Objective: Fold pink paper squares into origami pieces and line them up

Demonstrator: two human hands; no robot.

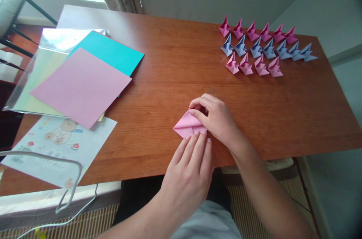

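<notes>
A folded piece of pink origami paper (185,123) lies on the table in front of me, pointed at its left end with a crease running along its middle. My right hand (216,118) pinches its upper right edge between thumb and fingers. From below, my left hand (190,171) rests its outstretched fingers on the paper's lower edge, the fingertips near the right side. Its thumb is mostly hidden. The paper's right end is partly covered by both hands.
Folded paper boats stand in rows at the back right: magenta (251,31), blue (269,49) and pink (260,65). At left, a pink sheet (82,86) and a turquoise sheet (113,52) overlap a clear plastic sleeve (21,92). A bear-printed sheet (93,141) lies nearer.
</notes>
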